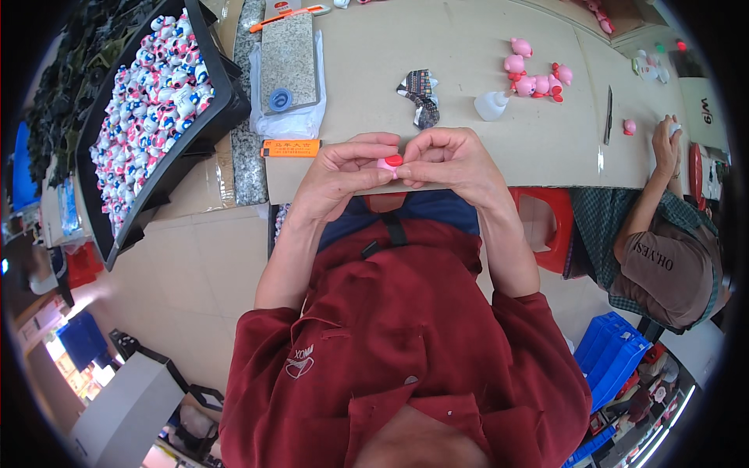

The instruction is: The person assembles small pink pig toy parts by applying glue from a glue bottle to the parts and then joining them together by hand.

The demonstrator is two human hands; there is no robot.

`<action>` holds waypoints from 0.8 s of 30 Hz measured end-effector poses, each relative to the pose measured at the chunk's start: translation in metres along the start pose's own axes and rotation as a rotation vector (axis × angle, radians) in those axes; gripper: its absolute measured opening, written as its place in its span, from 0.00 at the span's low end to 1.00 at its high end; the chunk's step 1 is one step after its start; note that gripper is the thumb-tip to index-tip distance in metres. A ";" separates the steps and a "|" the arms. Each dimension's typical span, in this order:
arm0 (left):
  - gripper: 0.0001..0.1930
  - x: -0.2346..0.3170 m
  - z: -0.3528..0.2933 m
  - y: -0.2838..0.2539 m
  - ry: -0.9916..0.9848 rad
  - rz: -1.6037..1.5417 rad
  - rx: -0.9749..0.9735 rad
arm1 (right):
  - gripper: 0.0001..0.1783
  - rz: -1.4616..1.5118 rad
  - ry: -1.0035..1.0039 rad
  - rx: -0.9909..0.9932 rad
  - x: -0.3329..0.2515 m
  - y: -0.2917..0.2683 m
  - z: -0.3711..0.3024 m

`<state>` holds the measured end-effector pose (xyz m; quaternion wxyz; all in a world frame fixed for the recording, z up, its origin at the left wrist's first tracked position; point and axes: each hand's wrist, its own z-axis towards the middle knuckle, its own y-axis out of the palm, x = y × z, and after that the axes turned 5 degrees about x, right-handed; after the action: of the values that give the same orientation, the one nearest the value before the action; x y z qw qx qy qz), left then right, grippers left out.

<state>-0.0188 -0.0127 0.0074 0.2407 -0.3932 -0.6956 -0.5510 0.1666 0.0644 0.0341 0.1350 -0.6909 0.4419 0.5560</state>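
Note:
Just over the table's near edge, a small pink toy figure (385, 164) with a red part is pinched between my two hands. My left hand (342, 173) grips its left side with thumb and fingertips. From the other side, my right hand (452, 161) closes thumb and forefinger at the red part. The fingers partly cover the figure. Beyond my hands lies a crumpled dark patterned scrap (422, 95). A white squeeze bottle (491, 105) stands to its right. Farther right are several pink toy figures (538, 84) with red parts, grouped together.
At left, a black bin (226, 82) holds many small white, pink and blue figures. Near it are a stone slab (289, 66), a blue cap (280, 99) and an orange box (290, 148). A dark blade-like tool (608, 115) lies at right, near a co-worker's hand (665, 144).

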 end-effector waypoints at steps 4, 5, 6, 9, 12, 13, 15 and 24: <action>0.16 0.000 0.000 0.000 0.000 0.008 0.011 | 0.04 0.003 0.002 -0.008 -0.002 0.001 0.000; 0.16 0.000 0.000 0.000 0.001 0.008 0.014 | 0.04 0.002 0.002 -0.008 -0.002 0.001 0.000; 0.16 0.000 0.000 0.000 0.001 0.008 0.013 | 0.04 0.009 0.004 -0.003 -0.002 0.001 0.000; 0.16 0.000 0.000 0.000 -0.003 0.015 0.010 | 0.05 0.018 0.009 0.002 -0.001 0.001 0.000; 0.16 0.000 0.000 0.000 -0.017 0.011 0.019 | 0.05 0.010 0.027 0.003 -0.003 0.001 0.000; 0.16 0.000 -0.001 0.000 -0.006 0.018 0.033 | 0.05 0.001 0.042 0.004 -0.004 0.001 0.000; 0.16 0.001 0.000 0.002 0.005 0.028 0.043 | 0.05 0.026 0.013 0.019 -0.002 0.002 0.001; 0.21 -0.004 0.000 0.014 0.081 -0.064 0.093 | 0.12 -0.134 -0.358 0.220 0.014 0.014 -0.007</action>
<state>-0.0051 -0.0122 0.0124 0.2689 -0.3367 -0.7224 -0.5408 0.1604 0.0451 0.0285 0.3226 -0.5903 0.4220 0.6077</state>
